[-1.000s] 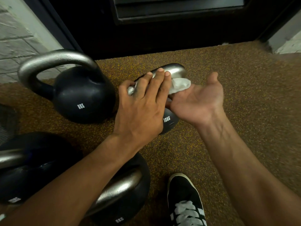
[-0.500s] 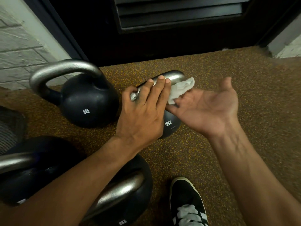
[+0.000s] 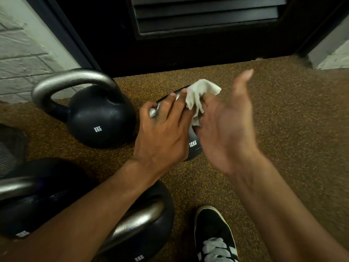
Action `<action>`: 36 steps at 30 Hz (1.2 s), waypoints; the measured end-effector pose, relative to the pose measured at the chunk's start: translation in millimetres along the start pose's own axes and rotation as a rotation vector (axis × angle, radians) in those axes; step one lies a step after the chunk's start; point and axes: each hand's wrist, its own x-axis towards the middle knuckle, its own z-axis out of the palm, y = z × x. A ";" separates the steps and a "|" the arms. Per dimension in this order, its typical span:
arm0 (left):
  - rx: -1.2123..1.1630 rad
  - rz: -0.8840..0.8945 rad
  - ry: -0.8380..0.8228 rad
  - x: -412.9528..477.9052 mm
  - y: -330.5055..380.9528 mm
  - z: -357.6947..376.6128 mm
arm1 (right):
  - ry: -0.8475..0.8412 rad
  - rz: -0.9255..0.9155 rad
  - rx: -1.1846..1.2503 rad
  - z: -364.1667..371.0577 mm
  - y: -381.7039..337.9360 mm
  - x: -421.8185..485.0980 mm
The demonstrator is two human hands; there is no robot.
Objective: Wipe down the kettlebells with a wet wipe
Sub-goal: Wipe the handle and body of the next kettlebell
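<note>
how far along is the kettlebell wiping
Nothing visibly finished. In hand: left hand steadies the 12kg kettlebell by its handle while the right hand works the wipe on it. Apparently left: the 8kg kettlebell and two nearer ones.

We see black kettlebells (image 3: 98, 118) with silver-grey handles and white weight lettering, a white wipe (image 3: 200, 93), brown flooring (image 3: 283, 129) (speckled yellow throughout), and a black shoe (image 3: 213, 227) laced white.
</note>
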 end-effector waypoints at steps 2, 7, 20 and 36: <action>-0.024 0.003 0.008 -0.2 -0.9 -0.5 | 0.110 -0.001 -0.254 13.0 8.1 0.7; -0.120 -0.001 0.070 -0.7 -3.0 -3.2 | 0.231 -0.084 -0.975 17.5 24.6 1.7; 0.033 0.000 -0.038 -0.8 -3.2 -3.8 | -0.076 -0.311 -1.697 -28.7 -45.9 75.4; 0.045 -0.003 -0.056 0.1 -2.2 -4.3 | -0.044 -0.163 -1.487 -33.6 -54.6 80.2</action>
